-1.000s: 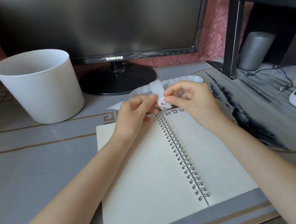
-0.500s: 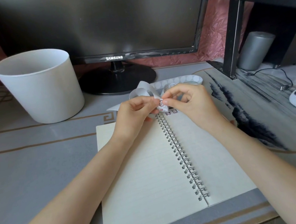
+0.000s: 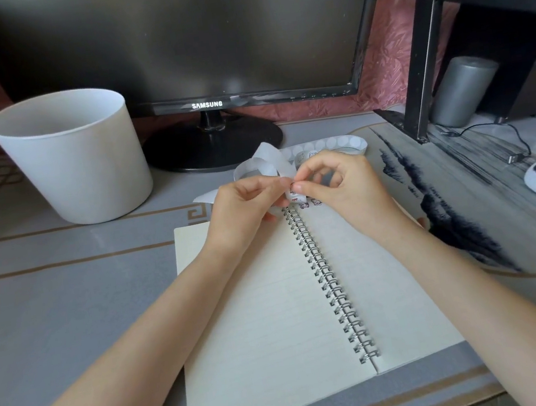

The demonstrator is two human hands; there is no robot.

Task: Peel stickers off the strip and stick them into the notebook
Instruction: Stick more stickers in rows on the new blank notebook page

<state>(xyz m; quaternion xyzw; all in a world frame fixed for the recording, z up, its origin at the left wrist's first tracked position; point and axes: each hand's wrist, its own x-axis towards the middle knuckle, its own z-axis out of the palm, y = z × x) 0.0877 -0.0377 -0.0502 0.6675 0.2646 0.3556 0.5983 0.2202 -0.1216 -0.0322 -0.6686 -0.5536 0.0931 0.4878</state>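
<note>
My left hand [image 3: 243,206] pinches the sticker strip [image 3: 268,162] just above the notebook's [image 3: 265,322] top edge, and the strip loops away beyond that edge. My right hand's [image 3: 335,183] grip, thumb and forefinger closed together, nips a sticker [image 3: 293,193] on the strip, with the other fingers curled.

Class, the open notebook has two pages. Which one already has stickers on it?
The right-hand page: small stickers sit along its top edge, just beside the spiral binding. The visible part of the left-hand page shows only ruled lines.
</note>
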